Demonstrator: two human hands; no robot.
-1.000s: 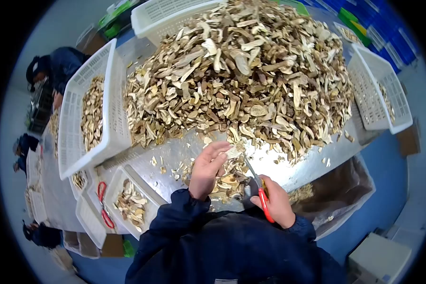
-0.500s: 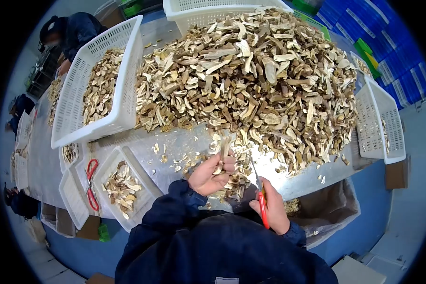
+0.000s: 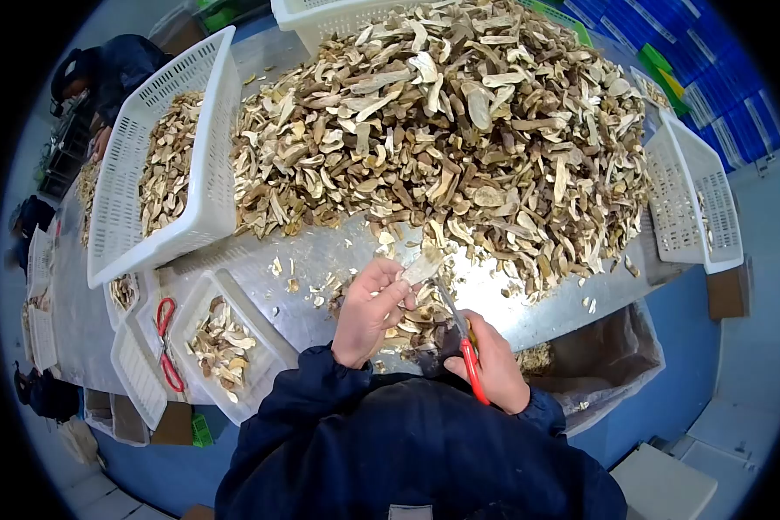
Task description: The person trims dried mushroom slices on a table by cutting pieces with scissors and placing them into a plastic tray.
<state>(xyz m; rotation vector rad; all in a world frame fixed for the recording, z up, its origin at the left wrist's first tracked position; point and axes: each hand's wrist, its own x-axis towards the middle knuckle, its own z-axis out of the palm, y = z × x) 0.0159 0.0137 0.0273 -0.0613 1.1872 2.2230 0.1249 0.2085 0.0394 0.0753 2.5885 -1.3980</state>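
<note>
My left grip (image 3: 368, 312): pinching one slice (image 3: 419, 270)
Right grip (image 3: 494, 364): around one scissors (image 3: 469, 354), handles partly hidden
Other scissors (image 3: 163, 338): one

Blue floor (image 3: 680, 347), pale wall (image 3: 761, 373), metal table (image 3: 546, 322)

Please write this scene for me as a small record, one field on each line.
Left hand: holds a pale slice
Right hand: holds red-handled scissors, blades pointing towards the slice
Table: bears a large heap of slices
Left of heap: white basket with slices
Lower left: small tray with slices; spare scissors beside it
</note>
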